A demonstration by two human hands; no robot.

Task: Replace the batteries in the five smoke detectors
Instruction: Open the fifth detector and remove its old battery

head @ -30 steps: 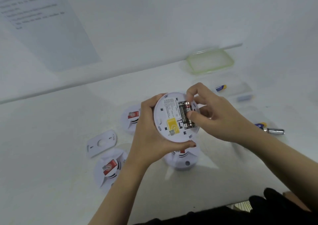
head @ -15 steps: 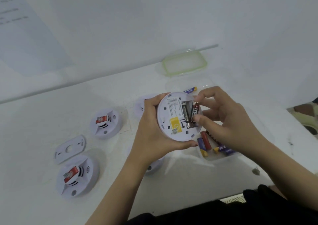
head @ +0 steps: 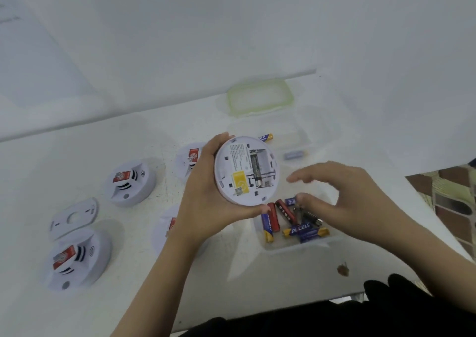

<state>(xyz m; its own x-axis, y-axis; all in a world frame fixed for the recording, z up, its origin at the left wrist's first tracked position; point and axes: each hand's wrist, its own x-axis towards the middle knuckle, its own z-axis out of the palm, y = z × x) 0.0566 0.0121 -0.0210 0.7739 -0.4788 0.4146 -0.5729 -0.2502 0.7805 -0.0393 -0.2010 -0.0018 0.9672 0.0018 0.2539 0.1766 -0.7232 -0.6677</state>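
My left hand point(head: 206, 208) grips a round white smoke detector point(head: 244, 169) with its back turned up. The open battery bay shows one dark battery point(head: 255, 168) and a bare slot beside it. My right hand point(head: 342, 200) hovers just right of the detector, blurred, fingers loosely spread and holding nothing. It is over a clear tray point(head: 296, 245) of several loose batteries point(head: 296, 229) in red, blue-and-yellow and black. Three more detectors lie face up: detector point(head: 131, 179), detector point(head: 77, 257), detector point(head: 190, 156). Another detector point(head: 167, 226) is mostly hidden by my left wrist.
A white mounting plate point(head: 74, 217) lies at the left between two detectors. A green-rimmed lid point(head: 260, 96) sits at the back by the wall. In front of it a clear box point(head: 301, 136) holds two batteries. The table's right edge point(head: 422, 202) drops to a tiled floor.
My right hand pulled a black battery out of the detector, moved down to the tray and let it go. The view shifted right.
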